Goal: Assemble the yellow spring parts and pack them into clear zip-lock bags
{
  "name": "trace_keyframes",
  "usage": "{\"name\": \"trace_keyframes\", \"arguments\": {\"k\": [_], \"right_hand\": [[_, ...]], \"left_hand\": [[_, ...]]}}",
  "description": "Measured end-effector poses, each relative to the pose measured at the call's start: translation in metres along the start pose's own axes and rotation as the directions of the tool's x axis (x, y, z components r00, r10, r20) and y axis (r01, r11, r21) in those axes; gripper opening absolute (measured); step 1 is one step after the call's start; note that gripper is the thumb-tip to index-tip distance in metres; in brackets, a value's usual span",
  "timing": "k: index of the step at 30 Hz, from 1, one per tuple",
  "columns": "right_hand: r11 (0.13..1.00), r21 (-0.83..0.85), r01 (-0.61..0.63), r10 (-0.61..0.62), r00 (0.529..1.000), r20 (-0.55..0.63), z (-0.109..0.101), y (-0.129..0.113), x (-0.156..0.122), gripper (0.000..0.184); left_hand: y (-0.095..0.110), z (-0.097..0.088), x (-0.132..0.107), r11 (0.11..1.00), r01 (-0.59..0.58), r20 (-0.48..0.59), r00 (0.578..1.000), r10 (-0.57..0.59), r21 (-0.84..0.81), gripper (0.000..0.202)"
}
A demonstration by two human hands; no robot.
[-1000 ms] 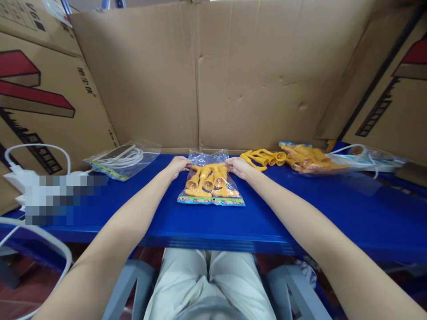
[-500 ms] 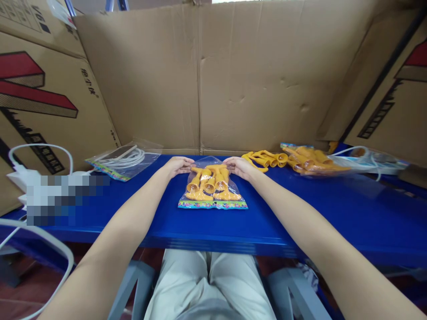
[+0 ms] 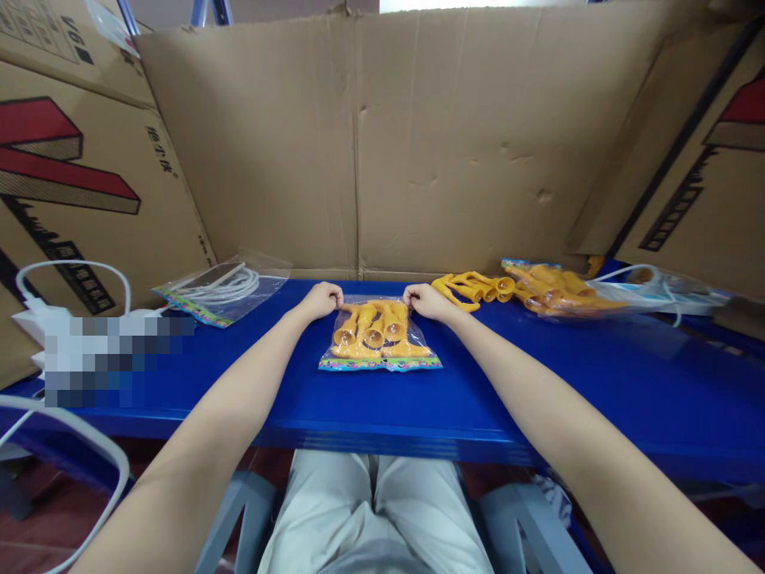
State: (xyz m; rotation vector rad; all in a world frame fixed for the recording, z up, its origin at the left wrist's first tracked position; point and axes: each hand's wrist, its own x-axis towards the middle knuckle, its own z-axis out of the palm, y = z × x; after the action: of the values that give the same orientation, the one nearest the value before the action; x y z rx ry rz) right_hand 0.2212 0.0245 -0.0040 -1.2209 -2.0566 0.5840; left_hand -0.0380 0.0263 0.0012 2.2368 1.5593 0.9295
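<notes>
A flat blue desk (image 3: 382,410) bears a clear rectangular plastic bag (image 3: 381,364) of flared yellow plastic pieces (image 3: 374,338).
The left hand (image 3: 326,300) and right hand (image 3: 423,301) pinch its far corners.

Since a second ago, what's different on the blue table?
The left hand and right hand have curled in to pinch the far corners of the middle bag. Its clear far end no longer sticks out past them; it looks folded. The loose yellow pieces and cable bag stayed put.
</notes>
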Motion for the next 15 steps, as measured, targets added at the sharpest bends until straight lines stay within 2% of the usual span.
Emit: {"name": "trace_keyframes", "arguments": {"k": [4, 7, 10, 12, 13, 15], "right_hand": [[0.962, -0.258, 0.087, -0.079, 0.996, 0.038, 0.001, -0.007, -0.001, 0.025], [0.945, -0.315, 0.093, -0.075, 0.995, 0.068, 0.001, -0.013, -0.002, 0.023], [0.972, -0.236, 0.01, -0.01, 1.0, 0.001, 0.002, -0.018, 0.001, 0.024], [0.991, -0.123, -0.058, 0.051, 0.997, -0.057, 0.003, -0.02, 0.006, 0.017], [0.995, -0.057, -0.084, 0.081, 0.995, -0.052, 0.003, -0.021, 0.01, 0.011], [0.991, 0.051, -0.123, 0.121, 0.992, 0.047, 0.001, -0.023, 0.018, 0.019]], "left_hand": [[-0.003, -0.001, 0.001, 0.957, -0.148, 0.04, 0.989, 0.142, 0.248, 0.021], [-0.003, -0.001, 0.0, 0.915, -0.197, 0.051, 0.98, 0.192, 0.353, 0.019], [0.001, -0.002, -0.003, 0.887, -0.204, 0.038, 0.977, 0.208, 0.415, 0.02], [0.006, -0.004, -0.005, 0.872, -0.203, 0.026, 0.977, 0.214, 0.446, 0.021], [0.009, -0.004, -0.006, 0.863, -0.204, 0.018, 0.975, 0.221, 0.461, 0.021], [0.014, -0.005, -0.008, 0.845, -0.211, -0.001, 0.97, 0.243, 0.491, 0.021]]}}
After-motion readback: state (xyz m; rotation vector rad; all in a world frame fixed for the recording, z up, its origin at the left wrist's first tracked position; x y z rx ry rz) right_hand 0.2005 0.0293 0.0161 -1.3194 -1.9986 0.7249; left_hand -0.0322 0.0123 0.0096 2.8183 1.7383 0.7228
